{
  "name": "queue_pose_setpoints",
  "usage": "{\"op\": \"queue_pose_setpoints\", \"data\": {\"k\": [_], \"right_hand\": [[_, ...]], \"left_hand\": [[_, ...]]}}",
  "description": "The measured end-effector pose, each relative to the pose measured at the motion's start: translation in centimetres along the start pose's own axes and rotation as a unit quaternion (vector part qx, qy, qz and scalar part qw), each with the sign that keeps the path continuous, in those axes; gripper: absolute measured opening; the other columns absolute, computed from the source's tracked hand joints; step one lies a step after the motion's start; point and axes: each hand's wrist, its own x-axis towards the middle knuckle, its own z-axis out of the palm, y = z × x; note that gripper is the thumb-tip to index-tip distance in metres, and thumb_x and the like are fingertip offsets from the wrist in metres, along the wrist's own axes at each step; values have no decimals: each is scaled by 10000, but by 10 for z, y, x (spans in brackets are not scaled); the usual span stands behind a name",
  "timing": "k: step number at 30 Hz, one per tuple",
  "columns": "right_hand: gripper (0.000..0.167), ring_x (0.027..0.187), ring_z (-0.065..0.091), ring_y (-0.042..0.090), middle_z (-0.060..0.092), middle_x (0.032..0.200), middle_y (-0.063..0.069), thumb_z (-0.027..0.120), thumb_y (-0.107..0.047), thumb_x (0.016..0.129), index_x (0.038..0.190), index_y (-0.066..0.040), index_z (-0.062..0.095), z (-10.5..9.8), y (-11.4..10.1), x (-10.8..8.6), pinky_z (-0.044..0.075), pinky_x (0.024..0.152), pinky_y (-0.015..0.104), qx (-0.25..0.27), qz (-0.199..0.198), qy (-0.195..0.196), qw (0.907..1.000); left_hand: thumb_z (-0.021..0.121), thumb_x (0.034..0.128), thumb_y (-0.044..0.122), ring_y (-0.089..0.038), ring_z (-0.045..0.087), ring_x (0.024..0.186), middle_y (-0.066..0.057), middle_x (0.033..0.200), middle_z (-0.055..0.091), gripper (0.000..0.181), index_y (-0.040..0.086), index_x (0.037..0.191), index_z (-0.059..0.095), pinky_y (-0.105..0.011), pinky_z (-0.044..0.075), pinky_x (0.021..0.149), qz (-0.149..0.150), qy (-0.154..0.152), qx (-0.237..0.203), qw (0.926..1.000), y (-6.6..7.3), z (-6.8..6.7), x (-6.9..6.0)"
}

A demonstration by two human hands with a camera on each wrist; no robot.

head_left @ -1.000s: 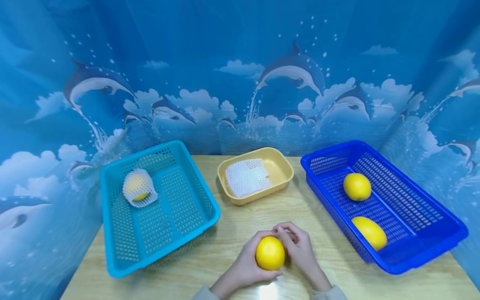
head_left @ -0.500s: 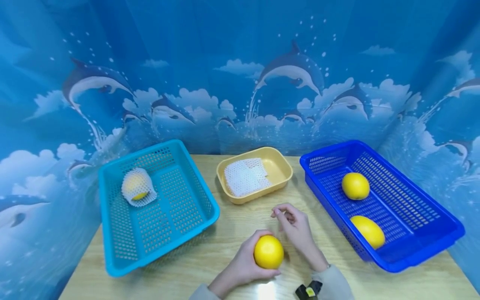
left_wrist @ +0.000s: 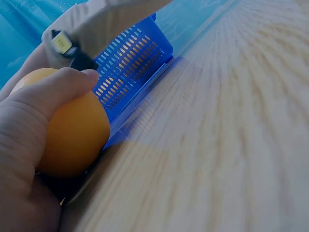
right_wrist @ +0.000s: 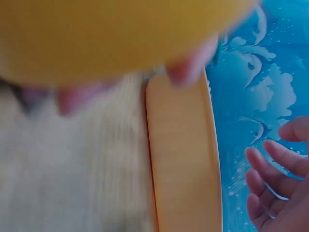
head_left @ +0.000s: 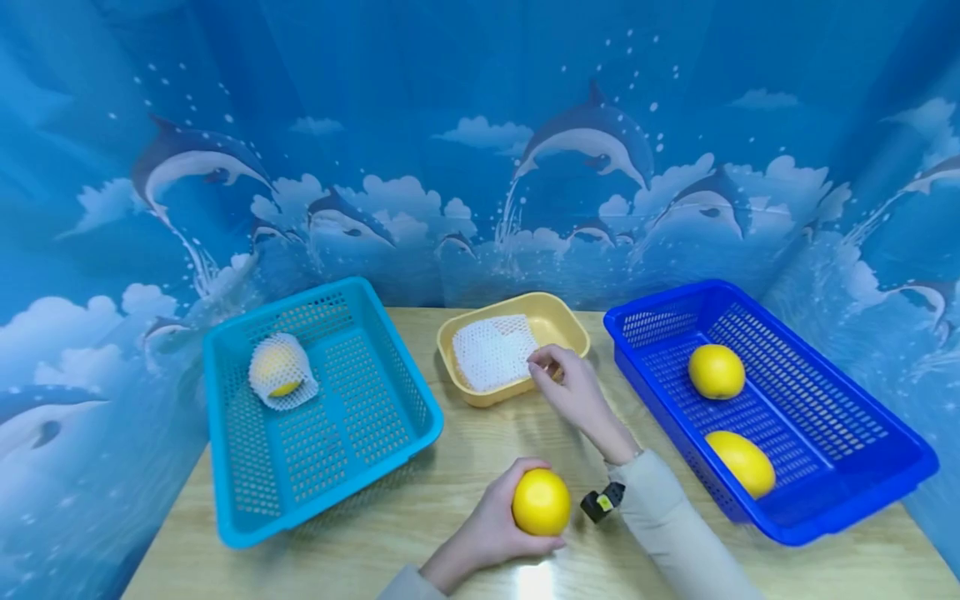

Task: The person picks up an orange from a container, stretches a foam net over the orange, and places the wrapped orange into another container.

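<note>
An orange (head_left: pixel 542 502) is gripped in my left hand (head_left: pixel 498 521) above the table's front middle. In the left wrist view the thumb of my left hand (left_wrist: pixel 29 125) lies over the same orange (left_wrist: pixel 77 130). My right hand (head_left: pixel 573 392) reaches over the front right rim of a yellow tray (head_left: pixel 558 321). White foam fruit nets (head_left: pixel 491 352) lie flat in that tray, close to my right fingertips; whether they touch I cannot tell. The right wrist view shows my right hand (right_wrist: pixel 280 183) with loosely bent, spread fingers and nothing held, beside the tray's wall (right_wrist: pixel 183 154).
At left stands a teal basket (head_left: pixel 405 367) containing one orange in a foam net (head_left: pixel 281 372). A blue basket (head_left: pixel 652 408) at right holds two bare oranges, one farther back (head_left: pixel 716 372) and one nearer (head_left: pixel 741 463). A dolphin-print curtain (head_left: pixel 480 167) hangs behind the table.
My right hand has left the orange and moved forward to the yellow tray's front right rim. My left hand keeps its grip on the orange in nearly the same place.
</note>
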Motion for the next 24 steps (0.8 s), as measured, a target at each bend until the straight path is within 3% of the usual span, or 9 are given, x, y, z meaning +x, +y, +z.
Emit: {"op": "queue_pose_setpoints", "data": {"k": [6, 10, 15, 20, 24], "right_hand": [[246, 850, 592, 244, 668, 913, 93, 641, -183, 920, 1083, -1, 675, 7, 4, 24, 501, 788, 429, -537, 512, -601, 9954], [396, 890, 585, 255, 674, 942, 80, 676, -345, 912, 1132, -16, 677, 15, 6, 34, 398, 856, 448, -1108, 940, -988, 9844], [513, 866, 566, 248, 656, 877, 48, 715, -488, 858, 1074, -23, 704, 20, 6, 42, 316, 838, 465, -1544, 1331, -1177, 9719], [478, 824, 540, 241, 629, 797, 21, 698, -502, 873, 1018, -46, 709, 25, 6, 46, 297, 831, 452, -1729, 1402, -1341, 9656], [316, 794, 547, 225, 626, 772, 13, 716, -380, 877, 938, -70, 711, 27, 4, 47, 297, 832, 455, -1665, 1331, -1344, 9677]], "left_hand": [[915, 681, 264, -100, 610, 1037, 57, 1231, 601, 817, 158, 1364, 478, -328, 507, 911, -108, -35, 13, 9999, 0, -1, -1], [916, 682, 255, -98, 607, 1039, 53, 1225, 604, 812, 157, 1360, 479, -326, 506, 912, -96, -30, 44, 9999, 0, -1, -1], [917, 680, 239, -96, 607, 1034, 35, 1227, 607, 811, 154, 1357, 479, -321, 508, 910, 61, -19, 99, 9999, 0, 0, 1], [913, 687, 246, -92, 607, 1028, 45, 1222, 608, 800, 196, 1353, 472, -315, 513, 898, 63, -15, 99, 9999, 0, 0, 2], [912, 687, 249, -90, 610, 1029, 57, 1216, 612, 797, 233, 1349, 467, -316, 513, 901, 5, -11, 70, 10000, 0, -1, 1]]}}
